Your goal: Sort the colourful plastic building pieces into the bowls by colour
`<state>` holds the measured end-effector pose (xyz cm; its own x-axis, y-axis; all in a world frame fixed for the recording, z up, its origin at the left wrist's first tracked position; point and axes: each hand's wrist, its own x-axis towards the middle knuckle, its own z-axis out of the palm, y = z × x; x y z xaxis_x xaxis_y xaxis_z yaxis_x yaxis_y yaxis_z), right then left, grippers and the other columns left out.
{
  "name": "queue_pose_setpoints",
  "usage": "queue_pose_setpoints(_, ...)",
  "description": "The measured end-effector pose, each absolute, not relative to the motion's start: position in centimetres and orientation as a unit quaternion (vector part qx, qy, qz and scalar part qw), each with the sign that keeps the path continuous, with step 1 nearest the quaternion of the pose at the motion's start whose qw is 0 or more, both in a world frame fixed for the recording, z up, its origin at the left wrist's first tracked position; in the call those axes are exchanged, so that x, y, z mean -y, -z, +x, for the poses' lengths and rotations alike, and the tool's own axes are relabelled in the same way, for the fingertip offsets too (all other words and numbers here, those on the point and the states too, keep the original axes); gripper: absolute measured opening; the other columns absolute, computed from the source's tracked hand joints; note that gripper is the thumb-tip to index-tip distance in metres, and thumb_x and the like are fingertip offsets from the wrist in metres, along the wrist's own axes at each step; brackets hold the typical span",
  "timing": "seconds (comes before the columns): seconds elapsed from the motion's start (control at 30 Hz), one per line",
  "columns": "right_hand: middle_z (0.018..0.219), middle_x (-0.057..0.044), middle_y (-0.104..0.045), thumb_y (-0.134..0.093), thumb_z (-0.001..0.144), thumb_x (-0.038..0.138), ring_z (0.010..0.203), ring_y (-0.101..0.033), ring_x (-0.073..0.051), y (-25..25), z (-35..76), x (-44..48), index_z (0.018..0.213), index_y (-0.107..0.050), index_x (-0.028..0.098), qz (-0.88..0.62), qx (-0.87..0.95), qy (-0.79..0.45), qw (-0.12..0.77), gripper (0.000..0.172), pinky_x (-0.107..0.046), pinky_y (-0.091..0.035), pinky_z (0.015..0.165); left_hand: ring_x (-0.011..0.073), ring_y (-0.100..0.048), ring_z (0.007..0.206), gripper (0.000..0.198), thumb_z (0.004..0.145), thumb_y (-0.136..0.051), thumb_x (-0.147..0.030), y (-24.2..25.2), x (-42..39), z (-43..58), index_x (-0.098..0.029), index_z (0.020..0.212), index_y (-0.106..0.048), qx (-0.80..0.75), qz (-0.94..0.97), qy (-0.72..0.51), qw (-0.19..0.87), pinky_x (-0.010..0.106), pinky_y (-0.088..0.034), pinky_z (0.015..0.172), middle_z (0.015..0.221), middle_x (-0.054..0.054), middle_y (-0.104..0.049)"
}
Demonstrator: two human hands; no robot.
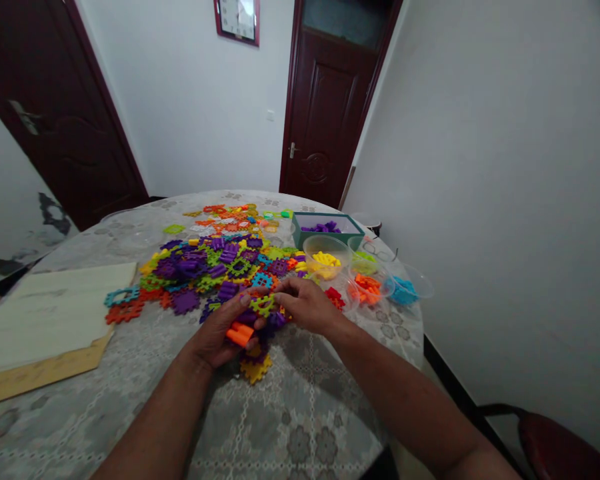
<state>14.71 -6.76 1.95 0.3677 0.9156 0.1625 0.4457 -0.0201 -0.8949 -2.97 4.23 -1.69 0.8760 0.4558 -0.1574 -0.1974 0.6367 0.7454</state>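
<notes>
My left hand (219, 333) is closed around a small cluster of joined plastic pieces, with an orange piece (240, 333) showing at its palm. My right hand (307, 305) pinches a lime-green gear-shaped piece (263, 305) on top of that cluster. A yellow gear piece (255, 369) lies on the table just under my left hand. Beyond my hands a big pile of coloured interlocking pieces (215, 263) spreads over the round table (300, 413), which has a patterned cloth.
Clear bowls hold sorted pieces: yellow (326, 259), green (364, 261), orange (367, 288), blue (404, 291), red (335, 297). A teal box (327, 227) holds purple ones. Flat boards (45, 320) lie at left. A red chair (555, 447) stands at lower right. Dark doors are behind.
</notes>
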Motion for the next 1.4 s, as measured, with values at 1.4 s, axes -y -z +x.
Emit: queue_pose_setpoints(1.4,0.125,-0.010,-0.062,-0.061,0.100,0.017,0.104,-0.062,-0.022,-3.4,10.8,5.0,0.141,-0.058,0.023,-0.647,0.728,-0.035,0.223,0.042,-0.035,-0.054,0.090,0.0185,-0.065,0.044,0.050,0.099,-0.057,-0.063,3.1,-4.9,-1.9,-0.015,0.087,-0.066,-0.220,0.314,-0.221,0.897,0.030,-0.055,0.038,0.063,0.004,-0.067)
